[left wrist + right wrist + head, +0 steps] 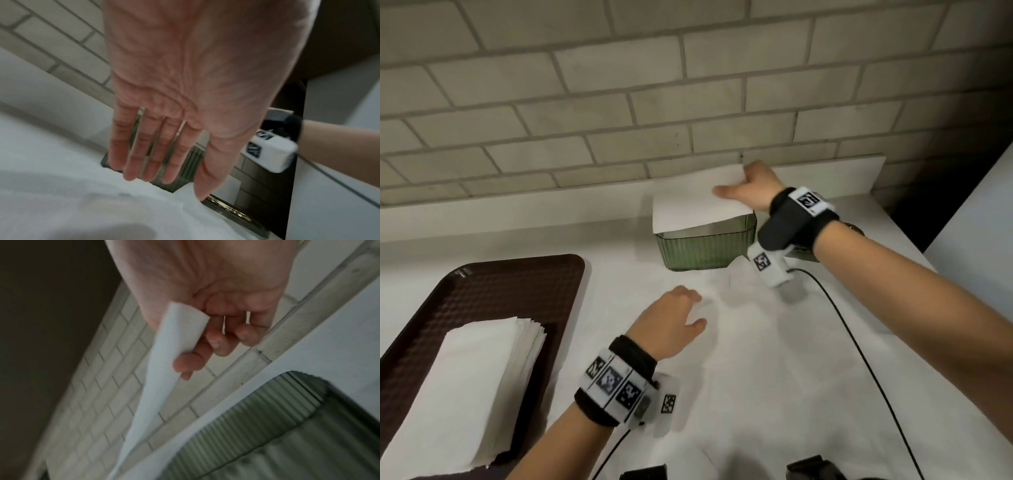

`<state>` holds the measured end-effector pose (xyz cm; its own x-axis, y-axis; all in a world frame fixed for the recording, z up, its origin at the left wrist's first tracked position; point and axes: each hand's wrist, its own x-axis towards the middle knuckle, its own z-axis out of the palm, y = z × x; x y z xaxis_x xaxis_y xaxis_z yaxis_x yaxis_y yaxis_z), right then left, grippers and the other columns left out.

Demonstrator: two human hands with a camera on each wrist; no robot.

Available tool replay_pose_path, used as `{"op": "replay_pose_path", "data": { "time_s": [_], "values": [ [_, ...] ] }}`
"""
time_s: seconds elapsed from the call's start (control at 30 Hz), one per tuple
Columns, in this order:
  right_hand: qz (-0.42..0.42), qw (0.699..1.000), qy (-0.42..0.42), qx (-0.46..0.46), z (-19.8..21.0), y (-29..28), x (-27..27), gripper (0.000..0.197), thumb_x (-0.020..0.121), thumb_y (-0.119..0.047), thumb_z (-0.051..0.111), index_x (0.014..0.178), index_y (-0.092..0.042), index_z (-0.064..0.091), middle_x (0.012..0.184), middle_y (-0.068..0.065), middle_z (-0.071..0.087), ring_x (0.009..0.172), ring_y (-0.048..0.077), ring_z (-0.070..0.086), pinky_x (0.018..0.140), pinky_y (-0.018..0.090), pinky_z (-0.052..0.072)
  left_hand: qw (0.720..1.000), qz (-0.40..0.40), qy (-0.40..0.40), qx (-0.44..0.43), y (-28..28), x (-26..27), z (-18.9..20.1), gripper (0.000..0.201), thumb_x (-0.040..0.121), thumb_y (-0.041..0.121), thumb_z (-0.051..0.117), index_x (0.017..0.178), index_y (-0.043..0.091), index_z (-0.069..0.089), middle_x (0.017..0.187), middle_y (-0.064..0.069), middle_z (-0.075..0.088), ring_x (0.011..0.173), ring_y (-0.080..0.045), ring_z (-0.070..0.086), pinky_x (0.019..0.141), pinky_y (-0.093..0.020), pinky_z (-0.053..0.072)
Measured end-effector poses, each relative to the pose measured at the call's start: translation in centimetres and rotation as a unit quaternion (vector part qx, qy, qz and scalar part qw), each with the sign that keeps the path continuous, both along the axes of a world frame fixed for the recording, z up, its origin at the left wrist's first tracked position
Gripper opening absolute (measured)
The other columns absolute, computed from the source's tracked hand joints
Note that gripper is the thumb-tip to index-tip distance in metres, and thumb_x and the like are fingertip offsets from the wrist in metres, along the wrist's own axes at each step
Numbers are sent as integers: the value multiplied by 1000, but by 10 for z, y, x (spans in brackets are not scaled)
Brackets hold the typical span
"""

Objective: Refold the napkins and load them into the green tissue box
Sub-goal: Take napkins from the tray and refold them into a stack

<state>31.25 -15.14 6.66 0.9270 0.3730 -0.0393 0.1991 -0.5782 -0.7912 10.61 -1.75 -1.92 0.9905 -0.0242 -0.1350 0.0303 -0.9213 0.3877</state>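
Right hand (755, 186) pinches a napkin (698, 198) flat over the box (705, 248), long axes roughly aligned; left hand (674, 318), open, sits nearer, holding nothing.

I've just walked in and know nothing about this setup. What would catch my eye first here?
Probably the right hand at the back of the counter, pinching a white napkin held flat over the ribbed green tissue box by the brick wall. Next, the stack of white napkins on the dark brown tray at the near left. Between them the left hand hangs open over the white counter.
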Motion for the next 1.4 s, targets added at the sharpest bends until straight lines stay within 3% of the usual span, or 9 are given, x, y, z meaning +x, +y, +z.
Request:
{"op": "replay_pose_path", "data": {
  "time_s": [0.17,0.33,0.5,0.67,0.8,0.9,1.0,1.17,1.4],
  "values": [
    [44,984,-11,-174,-17,32,31,57,78,-36,77,120,-5,53,114,7,59,105,26,58,77,29,43,997,34,65,26,28,-54,-15,64,90,49,59,143,16,41,147,3,39,131,-13,44,110,-27,34],
    [43,964,-44,-257,-40,40,37,70,76,-42,77,131,-11,47,130,11,56,115,33,56,94,38,47,991,102,77,46,63,-88,-24,71,89,53,58,146,19,33,152,4,33,131,-15,44,109,-35,38],
    [52,918,-176,-350,-35,32,22,53,79,-49,65,121,-19,54,117,5,64,111,29,57,108,47,23,980,188,53,40,73,-77,-19,64,93,47,55,144,14,34,134,-11,49,122,-25,49,104,-33,40],
    [52,932,-287,-216,-15,17,-36,24,82,-42,62,100,-27,60,93,-4,65,91,23,60,99,43,32,970,234,64,-27,84,-61,-17,56,87,39,67,131,17,40,100,-10,56,91,-21,56,82,-29,46],
    [227,947,-147,-174,-36,8,-90,17,77,-37,74,89,-29,64,82,-11,64,71,7,57,77,32,51,965,236,59,-101,84,-49,-15,45,84,24,73,119,20,46,88,-3,58,80,-16,56,74,-26,45],
    [278,925,-107,-235,-65,5,-112,23,77,-31,74,98,-28,67,100,-9,60,84,11,57,75,28,46,956,252,47,-144,84,-44,-15,36,79,20,78,108,20,56,88,-5,65,77,-17,63,62,-23,48],
    [252,908,-119,-312,-89,0,-117,39,78,-30,73,114,-21,61,118,1,52,106,23,56,79,28,44,950,274,38,-145,83,-43,-17,35,74,21,83,101,16,60,90,-7,64,71,-14,58,49,-17,40],
    [200,945,-62,-252,-102,-6,-118,51,72,-28,80,117,-20,56,116,3,46,102,23,56,86,30,47,954,273,16,-126,75,-44,-18,42,66,19,88,98,13,62,94,-3,59,80,-16,56,53,-17,36],
    [162,982,-49,-78,-87,-14,-112,25,70,-6,80,93,-15,74,86,-8,63,63,-6,51,62,2,38,939,267,-33,-215,70,-40,-15,31,65,16,89,89,17,70,103,-5,62,82,-24,69,67,-21,48]
  ]
}}
